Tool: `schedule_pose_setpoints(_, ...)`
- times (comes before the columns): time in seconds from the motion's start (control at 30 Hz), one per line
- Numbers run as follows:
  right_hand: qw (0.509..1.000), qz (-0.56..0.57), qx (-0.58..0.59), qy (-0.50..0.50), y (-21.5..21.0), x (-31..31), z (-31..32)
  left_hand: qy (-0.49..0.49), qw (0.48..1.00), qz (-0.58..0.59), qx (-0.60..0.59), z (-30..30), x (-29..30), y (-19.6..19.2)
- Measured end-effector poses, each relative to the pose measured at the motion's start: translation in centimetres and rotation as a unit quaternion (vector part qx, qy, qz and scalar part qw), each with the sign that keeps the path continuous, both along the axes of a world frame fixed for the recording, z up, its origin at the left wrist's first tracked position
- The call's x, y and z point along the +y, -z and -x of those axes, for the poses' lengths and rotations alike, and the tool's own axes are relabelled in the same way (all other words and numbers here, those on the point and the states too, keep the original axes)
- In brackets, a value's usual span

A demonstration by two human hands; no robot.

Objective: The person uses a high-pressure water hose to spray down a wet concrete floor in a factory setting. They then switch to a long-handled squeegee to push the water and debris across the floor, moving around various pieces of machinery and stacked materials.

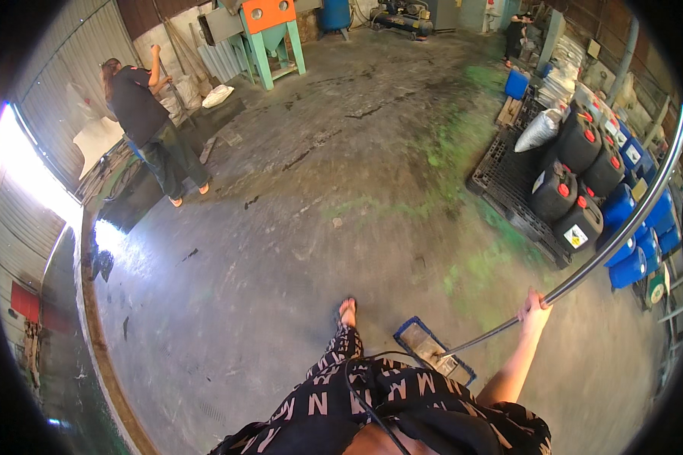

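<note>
My right hand [535, 306] is closed round the long metal handle of a flat mop [416, 334]. The handle runs from the mop head up past my hand to the upper right. Blue fringe edges the wide, rectangular mop head, which lies on the concrete floor [296, 250] beside my legs. My right arm is stretched out to the side. One sandalled foot [347, 311] stands forward on the floor. A dark cable hangs down in front of my patterned black clothes. My left hand does not show.
Black jerrycans [554, 189] with red caps stand on a black plastic pallet [505, 171] at right, near blue drums [630, 265]. A person [140, 106] holds a long stick at far left; another person [517, 36] stands far back. An orange and green machine [269, 15] stands at the back.
</note>
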State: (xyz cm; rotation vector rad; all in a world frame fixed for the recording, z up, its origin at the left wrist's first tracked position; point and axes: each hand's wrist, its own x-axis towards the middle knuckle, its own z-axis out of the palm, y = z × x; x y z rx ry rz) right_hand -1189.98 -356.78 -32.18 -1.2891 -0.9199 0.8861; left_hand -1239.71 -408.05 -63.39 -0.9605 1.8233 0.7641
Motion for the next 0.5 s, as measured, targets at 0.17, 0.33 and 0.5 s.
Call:
schedule_pose_setpoints(0.17, 0.999, 0.016, -0.002, 0.042, 2.2, 15.2, 3.7, 0.032, 0.998, -0.036, 0.041, 12.9, 23.7, 2.3)
schedule_pose_setpoints(0.33, 0.999, -0.032, 0.004, 0.018, -1.1, 30.9, 12.0, 0.525, 0.728, -0.171, 0.407, 27.0, 63.6, -4.2)
schedule_pose_setpoints(0.5, 0.999, -0.038, -0.006, 0.011, 0.4, 45.6, 17.9, 0.488, 0.531, -0.460, 0.517, 24.1, 99.1, -27.4)
